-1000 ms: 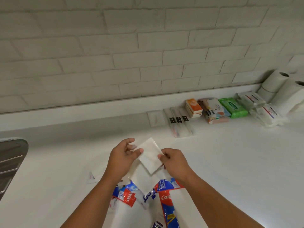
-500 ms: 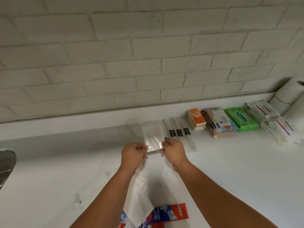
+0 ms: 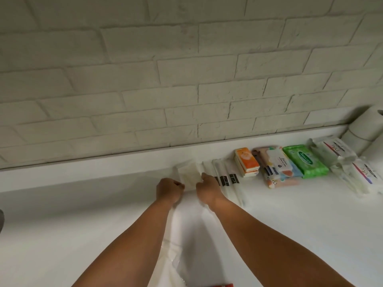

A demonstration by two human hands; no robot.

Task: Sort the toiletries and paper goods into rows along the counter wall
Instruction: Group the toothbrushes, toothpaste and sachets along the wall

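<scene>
A small flat white packet (image 3: 187, 176) lies on the white counter (image 3: 83, 224) against the wall ledge, at the left end of the row. My left hand (image 3: 170, 188) is curled at its near left corner and pinches it. At the packet's right edge my right hand (image 3: 207, 185) holds it with its fingertips. Right of it lie clear toothbrush sleeves with black labels (image 3: 226, 179), orange tissue packs (image 3: 246, 162), a pastel wipes pack (image 3: 277, 166), green wipes (image 3: 304, 160), white tissue packs (image 3: 335, 154) and paper rolls (image 3: 366, 125).
A clear plastic bag (image 3: 176, 255) lies on the counter between my forearms. A red box edge (image 3: 221, 285) shows at the bottom of the frame. A sink edge (image 3: 1, 220) sits at the far left. White brick wall (image 3: 186, 79) rises behind the ledge.
Both hands have carried the white packet forward from above the bag to the wall ledge and set it down left of the toothbrush sleeves. The view has tilted up.
</scene>
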